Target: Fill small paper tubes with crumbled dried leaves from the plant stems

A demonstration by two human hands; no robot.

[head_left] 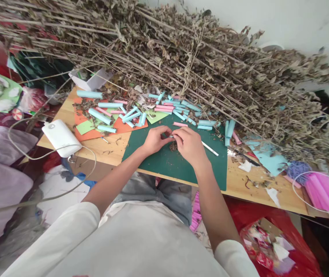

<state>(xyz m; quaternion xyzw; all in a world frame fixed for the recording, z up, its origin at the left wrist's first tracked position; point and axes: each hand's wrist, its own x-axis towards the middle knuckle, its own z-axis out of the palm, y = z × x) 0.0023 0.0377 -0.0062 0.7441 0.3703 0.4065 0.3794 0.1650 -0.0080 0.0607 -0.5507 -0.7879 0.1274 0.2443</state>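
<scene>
Over the green cutting mat (158, 156), my left hand (157, 139) and my right hand (189, 143) meet with their fingertips pinched together. Between them is a small bluish piece (171, 136), mostly hidden by the fingers; it could be paper, but I cannot tell. Just below the fingertips lies a little heap of crumbled dry leaves (173, 146). A thin white stick (210, 148) rests on the mat to the right of my right hand. Beyond my hands are many rolled blue paper tubes (103, 115) and several pink paper tubes (164, 108).
Dried leafy stalks (164, 54) are piled along the table's back. A white power bank (62, 137) with a cable sits at the left edge. Orange paper (87, 132) lies left, a black-handled knife (248, 157) and purple yarn (298, 172) right. A red bag (303, 246) stands below.
</scene>
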